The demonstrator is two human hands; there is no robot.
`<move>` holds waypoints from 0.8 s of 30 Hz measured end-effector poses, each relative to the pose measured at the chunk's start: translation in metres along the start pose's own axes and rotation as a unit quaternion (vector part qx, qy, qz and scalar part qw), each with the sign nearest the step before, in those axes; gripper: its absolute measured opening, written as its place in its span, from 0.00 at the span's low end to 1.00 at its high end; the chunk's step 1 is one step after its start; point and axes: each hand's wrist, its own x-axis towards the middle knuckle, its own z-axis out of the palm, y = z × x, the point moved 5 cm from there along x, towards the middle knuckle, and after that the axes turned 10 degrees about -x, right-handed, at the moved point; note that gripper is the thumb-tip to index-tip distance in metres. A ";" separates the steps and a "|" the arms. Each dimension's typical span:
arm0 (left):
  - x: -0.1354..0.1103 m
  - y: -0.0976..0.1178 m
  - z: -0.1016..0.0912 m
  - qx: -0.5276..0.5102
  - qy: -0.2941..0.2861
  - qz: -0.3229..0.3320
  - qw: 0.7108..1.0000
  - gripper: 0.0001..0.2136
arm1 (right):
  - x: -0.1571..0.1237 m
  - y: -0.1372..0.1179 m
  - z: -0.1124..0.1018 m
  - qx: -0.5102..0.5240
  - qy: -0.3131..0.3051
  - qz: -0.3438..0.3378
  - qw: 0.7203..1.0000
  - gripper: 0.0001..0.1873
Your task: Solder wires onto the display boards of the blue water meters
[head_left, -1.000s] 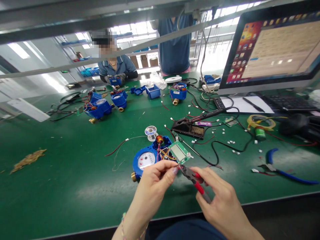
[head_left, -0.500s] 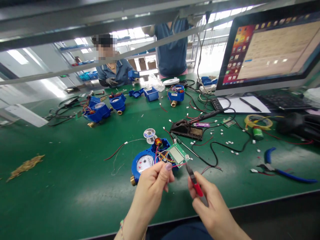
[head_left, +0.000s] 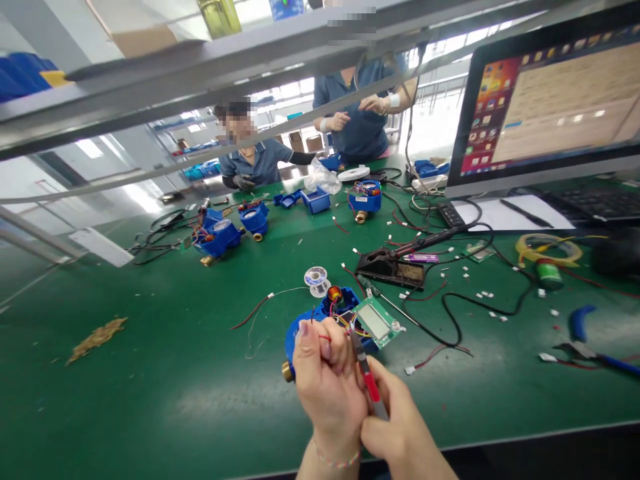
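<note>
My left hand is closed with the thumb up, gripping a thin red wire that shows between its fingers. In my right hand is a pair of pliers with red and grey handles. Its dark jaws point up beside the left fingers, and the two hands touch or nearly touch. Behind them lies an opened blue water meter, its dial mostly covered by my left hand. A green circuit board with a small display leans at its right side, joined by coloured wires. Whether the jaws hold the wire is hidden.
A solder spool stands behind the meter. To the right are a soldering iron stand, a screwdriver, blue-handled cutters and a monitor. More blue meters sit further back, where two co-workers are. A metal rail crosses above.
My left hand has turned, its thumb now pointing up, and closed further. The right hand has brought the pliers up against the left fingers. The view has shifted left and up.
</note>
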 end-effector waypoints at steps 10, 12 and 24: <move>0.017 -0.003 -0.001 -0.025 0.053 0.016 0.998 0.21 | 0.005 -0.015 -0.008 0.180 0.095 -0.032 0.979 0.13; 0.015 -0.002 0.001 -0.020 0.043 0.029 0.998 0.20 | 0.002 -0.015 -0.011 0.147 0.057 -0.030 0.987 0.12; 0.012 -0.004 -0.001 0.130 -0.088 -0.124 0.980 0.19 | -0.008 -0.029 -0.048 -0.044 -0.013 0.052 0.998 0.21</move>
